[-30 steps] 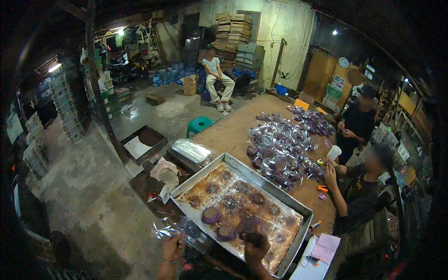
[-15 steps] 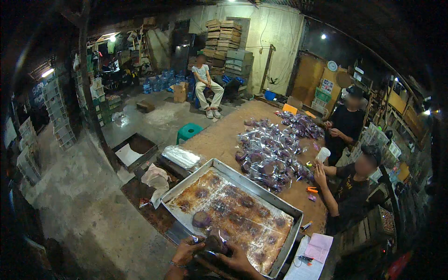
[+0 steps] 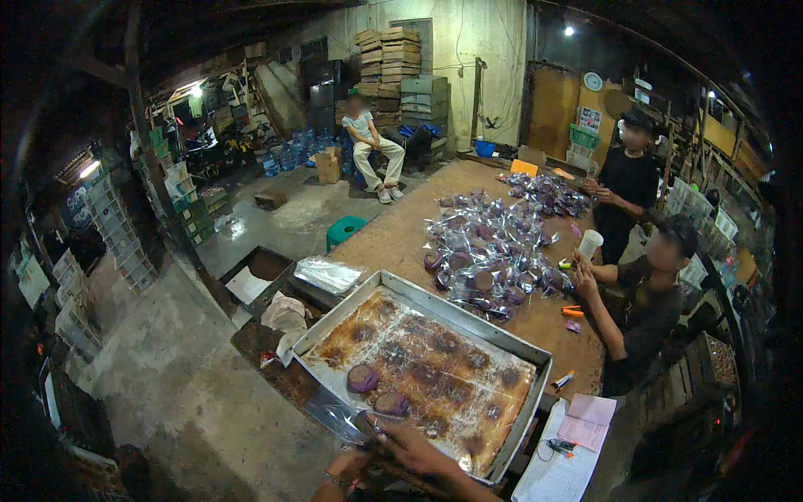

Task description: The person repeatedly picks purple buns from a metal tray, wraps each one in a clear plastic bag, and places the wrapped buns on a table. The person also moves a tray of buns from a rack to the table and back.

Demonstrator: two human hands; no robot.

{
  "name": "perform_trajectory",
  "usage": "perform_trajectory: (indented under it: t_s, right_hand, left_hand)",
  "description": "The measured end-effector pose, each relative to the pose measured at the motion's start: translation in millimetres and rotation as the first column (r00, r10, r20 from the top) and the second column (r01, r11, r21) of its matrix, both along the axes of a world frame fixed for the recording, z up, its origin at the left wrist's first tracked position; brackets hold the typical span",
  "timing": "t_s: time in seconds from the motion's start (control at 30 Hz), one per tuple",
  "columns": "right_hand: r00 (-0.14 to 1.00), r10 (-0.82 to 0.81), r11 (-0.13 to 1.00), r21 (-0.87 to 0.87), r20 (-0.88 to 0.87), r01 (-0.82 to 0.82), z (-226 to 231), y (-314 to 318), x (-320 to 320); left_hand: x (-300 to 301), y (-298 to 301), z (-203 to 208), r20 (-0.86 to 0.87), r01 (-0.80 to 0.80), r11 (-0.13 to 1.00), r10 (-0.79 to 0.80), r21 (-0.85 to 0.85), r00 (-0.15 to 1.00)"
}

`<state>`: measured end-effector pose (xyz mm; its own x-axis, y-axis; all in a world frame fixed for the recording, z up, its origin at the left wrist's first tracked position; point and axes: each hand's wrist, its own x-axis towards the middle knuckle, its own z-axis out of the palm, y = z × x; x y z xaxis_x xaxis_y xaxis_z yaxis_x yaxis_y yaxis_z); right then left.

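Note:
My left hand (image 3: 345,465) and my right hand (image 3: 418,450) are close together at the near edge of a large metal baking tray (image 3: 456,314). The fingers of both are curled round something dark, mostly hidden by the hands themselves. Just beyond them, two round purple buns with brown tops lie in the tray: one bun (image 3: 362,379) by the left wall, the other bun (image 3: 391,405) nearer my fingers. The tray's bottom is scorched brown. Clear plastic bags (image 3: 333,413) lie left of my fingers, by the tray's near-left side.
Plastic-wrapped purple buns (image 3: 481,251) are heaped on the wooden table (image 3: 393,230). Two co-workers in black stand at its right side, one holding a white cup-shaped container (image 3: 590,244). Papers (image 3: 556,456) lie right of the tray, a cloth (image 3: 286,318) left. Another person sits farther back.
Both hands have drawn down toward the lower edge and closer together. The second bun, partly hidden before, now shows plainly in the tray. The view has shifted slightly.

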<state>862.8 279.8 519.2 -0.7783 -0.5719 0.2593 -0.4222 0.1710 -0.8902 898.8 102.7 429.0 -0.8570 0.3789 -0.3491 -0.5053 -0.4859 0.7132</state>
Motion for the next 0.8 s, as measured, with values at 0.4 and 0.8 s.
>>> perform_trajectory:
  t_s: [0.4, 0.8]
  right_hand:
    - [0.980, -0.033, 0.883, 0.466, 0.195, -0.063, 87.3, 65.5, -56.3]
    - [0.937, -0.343, 0.808, 0.486, -0.070, 0.333, -113.6, -37.8, -134.1]
  left_hand:
    - [-25.6, -101.8, -158.4, -0.003, -0.106, 0.566, 0.180, -0.818, 0.984]
    - [-44.9, -104.9, -102.4, -0.131, -0.043, 0.642, -0.090, -0.766, 0.987]
